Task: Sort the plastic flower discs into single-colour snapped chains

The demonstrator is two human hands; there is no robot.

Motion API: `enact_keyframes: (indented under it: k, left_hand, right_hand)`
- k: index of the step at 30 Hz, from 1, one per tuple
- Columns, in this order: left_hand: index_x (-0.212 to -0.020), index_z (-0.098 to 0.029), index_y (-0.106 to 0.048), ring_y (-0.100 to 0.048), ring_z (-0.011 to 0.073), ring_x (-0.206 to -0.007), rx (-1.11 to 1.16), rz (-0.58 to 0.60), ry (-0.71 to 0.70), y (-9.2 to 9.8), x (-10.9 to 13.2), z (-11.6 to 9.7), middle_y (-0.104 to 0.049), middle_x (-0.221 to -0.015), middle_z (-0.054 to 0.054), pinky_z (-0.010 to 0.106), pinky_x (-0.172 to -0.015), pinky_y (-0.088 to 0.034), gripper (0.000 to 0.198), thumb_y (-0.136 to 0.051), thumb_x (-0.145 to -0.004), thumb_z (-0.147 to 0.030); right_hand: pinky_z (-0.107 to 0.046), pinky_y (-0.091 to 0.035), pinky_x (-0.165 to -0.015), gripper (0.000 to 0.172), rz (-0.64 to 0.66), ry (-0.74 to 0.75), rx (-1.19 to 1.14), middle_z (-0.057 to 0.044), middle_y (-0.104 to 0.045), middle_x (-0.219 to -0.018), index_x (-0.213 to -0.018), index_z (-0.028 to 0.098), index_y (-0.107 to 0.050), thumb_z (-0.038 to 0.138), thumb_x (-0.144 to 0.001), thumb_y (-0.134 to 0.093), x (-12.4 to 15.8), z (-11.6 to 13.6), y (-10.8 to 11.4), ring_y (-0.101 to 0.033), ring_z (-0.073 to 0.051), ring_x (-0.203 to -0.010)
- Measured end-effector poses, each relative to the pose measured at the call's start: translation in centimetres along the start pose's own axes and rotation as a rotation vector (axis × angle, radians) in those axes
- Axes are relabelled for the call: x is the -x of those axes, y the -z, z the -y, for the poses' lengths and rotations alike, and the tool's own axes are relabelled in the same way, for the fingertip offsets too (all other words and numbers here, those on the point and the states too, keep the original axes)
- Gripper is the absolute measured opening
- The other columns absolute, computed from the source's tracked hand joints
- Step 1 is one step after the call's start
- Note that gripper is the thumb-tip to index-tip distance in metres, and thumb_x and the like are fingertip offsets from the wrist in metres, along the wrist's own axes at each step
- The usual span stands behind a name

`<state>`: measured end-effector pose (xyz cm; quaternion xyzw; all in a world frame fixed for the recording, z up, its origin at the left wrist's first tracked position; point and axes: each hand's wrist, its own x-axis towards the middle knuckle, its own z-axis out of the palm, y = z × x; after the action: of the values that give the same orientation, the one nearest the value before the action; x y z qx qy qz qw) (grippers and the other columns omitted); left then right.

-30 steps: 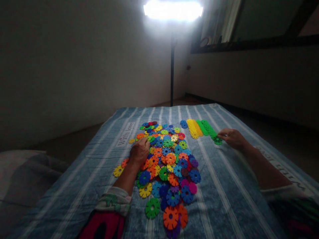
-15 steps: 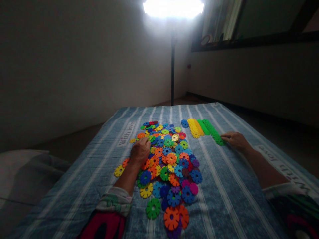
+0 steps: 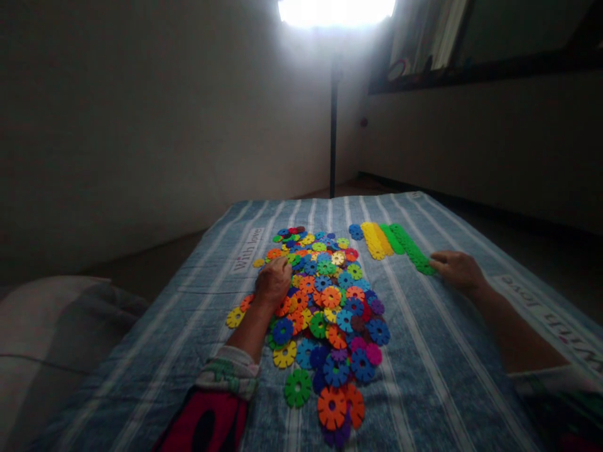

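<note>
A heap of notched plastic discs (image 3: 331, 296) in many colours spreads over the middle of the cloth. My left hand (image 3: 274, 278) rests at the heap's left side with its fingers curled down, and what they hold, if anything, is hidden. To the right of the heap lie overlapping rows of discs: a short blue row (image 3: 356, 231), a yellow row (image 3: 375, 242) and green rows (image 3: 409, 245). My right hand (image 3: 456, 269) is at the near end of the longest green row, its fingertips pinched on the green disc (image 3: 425, 266) there.
A blue-grey striped cloth (image 3: 414, 351) with printed words covers the table. Behind its far edge stands a bright lamp (image 3: 333, 125) on a dark pole. Pale fabric (image 3: 47, 326) lies to the left, and a window (image 3: 424, 37) is at upper right.
The whole view has shifted slightly, so everything sits a little further right. Both hands keep about the same places, left at the heap and right at the green row's end.
</note>
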<state>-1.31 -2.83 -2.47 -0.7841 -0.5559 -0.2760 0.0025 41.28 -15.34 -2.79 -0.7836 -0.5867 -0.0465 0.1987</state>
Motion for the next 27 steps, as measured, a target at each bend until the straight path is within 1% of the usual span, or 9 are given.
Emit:
enact_keyframes:
  k: [3, 6, 10, 12, 15, 18, 22, 25, 27]
  left_hand:
    - [-0.089, -0.016, -0.065, -0.064, 0.0227, -0.092, -0.006, 0.002, 0.005, 0.1, 0.1, -0.1, -0.069, -0.096, 0.011, 0.033, -0.085, -0.049, 0.024, -0.042, -0.084, -0.022]
    - [-0.089, -0.016, -0.064, -0.063, 0.0225, -0.092, -0.012, 0.005, 0.007, 0.2, 0.2, -0.2, -0.069, -0.096, 0.011, 0.033, -0.085, -0.049, 0.025, -0.041, -0.084, -0.021]
    - [-0.087, -0.016, -0.064, -0.063, 0.0212, -0.09, -0.02, 0.011, -0.003, 0.3, 0.3, -0.4, -0.069, -0.094, 0.011, 0.031, -0.084, -0.048, 0.025, -0.04, -0.086, -0.022]
    - [-0.085, -0.017, -0.064, -0.062, 0.0206, -0.089, -0.026, 0.017, -0.006, 0.4, 0.4, -0.5, -0.069, -0.092, 0.01, 0.03, -0.083, -0.047, 0.025, -0.04, -0.086, -0.022]
    - [-0.084, -0.017, -0.064, -0.062, 0.0203, -0.088, -0.026, 0.02, -0.004, 0.3, 0.4, -0.4, -0.069, -0.09, 0.009, 0.029, -0.082, -0.047, 0.023, -0.041, -0.086, -0.021]
    - [-0.083, -0.017, -0.064, -0.062, 0.0198, -0.088, -0.017, 0.015, -0.004, 0.1, 0.4, -0.3, -0.069, -0.089, 0.008, 0.029, -0.082, -0.047, 0.023, -0.041, -0.086, -0.021]
    - [-0.087, -0.017, -0.065, -0.062, 0.0202, -0.091, -0.004, 0.009, 0.008, 0.0, 0.4, -0.3, -0.069, -0.093, 0.009, 0.03, -0.084, -0.047, 0.023, -0.042, -0.086, -0.021]
    - [-0.088, -0.016, -0.065, -0.062, 0.0212, -0.091, -0.012, 0.034, 0.024, 0.1, 0.4, -0.4, -0.068, -0.093, 0.009, 0.031, -0.084, -0.047, 0.023, -0.042, -0.086, -0.021]
    - [-0.087, -0.016, -0.064, -0.062, 0.0211, -0.09, -0.02, 0.046, 0.023, 0.2, 0.4, -0.5, -0.068, -0.092, 0.009, 0.031, -0.084, -0.047, 0.024, -0.041, -0.087, -0.021]
  right_hand:
    - [-0.035, -0.049, -0.076, 0.029, -0.066, 0.058, -0.01, -0.01, -0.073, -0.098, -0.094, 0.02, -0.074, 0.032, -0.081, -0.051, 0.4, 1.7, 0.1, -0.067, -0.027, -0.092]
    - [-0.036, -0.049, -0.076, 0.025, -0.103, 0.176, -0.058, -0.011, -0.072, -0.098, -0.094, 0.019, -0.072, 0.029, -0.084, -0.052, 1.5, 5.7, 0.3, -0.065, -0.026, -0.09]
    - [-0.031, -0.047, -0.077, 0.017, -0.002, 0.465, -0.179, -0.008, -0.07, -0.089, -0.086, 0.02, -0.07, 0.02, -0.086, -0.053, 3.7, 12.5, 0.6, -0.062, -0.02, -0.086]
    - [-0.029, -0.046, -0.076, 0.015, 0.044, 0.552, -0.226, -0.008, -0.068, -0.09, -0.084, 0.02, -0.069, 0.019, -0.087, -0.054, 4.8, 15.4, 0.6, -0.061, -0.018, -0.086]
    - [-0.028, -0.044, -0.074, 0.014, 0.098, 0.644, -0.264, -0.007, -0.066, -0.087, -0.079, 0.018, -0.067, 0.02, -0.087, -0.055, 6.1, 18.6, 0.6, -0.058, -0.017, -0.084]
    - [-0.028, -0.043, -0.074, 0.013, 0.146, 0.72, -0.267, -0.007, -0.064, -0.088, -0.08, 0.018, -0.066, 0.021, -0.088, -0.056, 6.9, 20.8, 0.6, -0.055, -0.017, -0.085]
    - [-0.032, -0.043, -0.082, 0.012, 0.201, 0.803, -0.236, -0.008, -0.062, -0.096, -0.09, 0.018, -0.066, 0.028, -0.085, -0.061, 7.6, 22.6, 0.4, -0.052, -0.02, -0.096]
    - [-0.035, -0.043, -0.084, 0.02, 0.225, 0.793, -0.174, -0.009, -0.061, -0.099, -0.092, 0.018, -0.065, 0.035, -0.081, -0.065, 8.0, 23.2, 0.3, -0.05, -0.023, -0.1]
    - [-0.035, -0.043, -0.083, 0.02, 0.242, 0.749, -0.123, -0.01, -0.061, -0.097, -0.088, 0.017, -0.065, 0.034, -0.08, -0.066, 8.3, 23.2, 0.3, -0.05, -0.023, -0.098]
